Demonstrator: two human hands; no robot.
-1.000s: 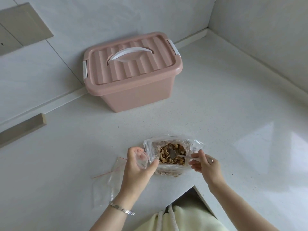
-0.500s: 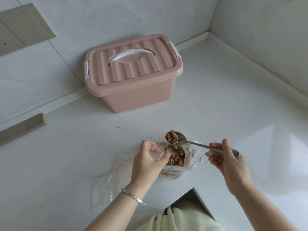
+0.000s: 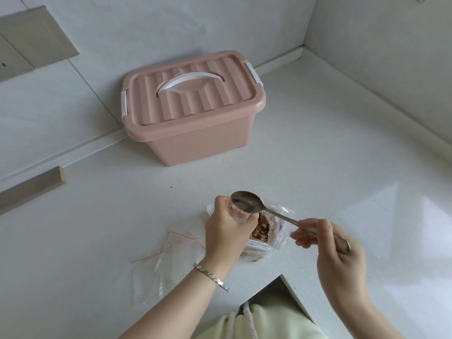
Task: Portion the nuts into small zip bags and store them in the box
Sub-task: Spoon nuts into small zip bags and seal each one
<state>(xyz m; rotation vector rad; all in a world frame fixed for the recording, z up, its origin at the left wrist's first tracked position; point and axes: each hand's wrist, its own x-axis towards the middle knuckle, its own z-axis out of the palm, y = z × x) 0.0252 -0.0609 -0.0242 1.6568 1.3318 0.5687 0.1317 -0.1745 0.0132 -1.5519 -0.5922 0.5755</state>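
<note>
counter point(image 3: 318, 167): white speckled, carries the box and all the rest; I see it run into a wall corner behind and to the right of the box.
box point(image 3: 195, 140): pink, ribbed lid on, white handle point(image 3: 190, 80) lying flat, white clips at both ends; backed up to the wall.
spare zip bags point(image 3: 156, 265): clear with red strips, flat on the counter, in front of the box and to its left, well apart from it.
nut bag point(image 3: 278, 238): clear, mouth open, brown nuts point(image 3: 263, 228) inside; in front of the box, slightly right, well apart.
right hand point(image 3: 340, 253): fingers curled round the spoon's handle end; nearer me than the nut bag, right of the box.
left hand point(image 3: 225, 231): wrapped round the small zip bag, thumb on its near side; straight in front of the box.
spoon point(image 3: 247, 201): metal, bowl shows bare metal to me, right over the small bag's mouth.
small zip bag point(image 3: 238, 215): clear, mostly hidden by fingers; can't tell its fill.
bracelet point(image 3: 211, 278): silver, left wrist.
</note>
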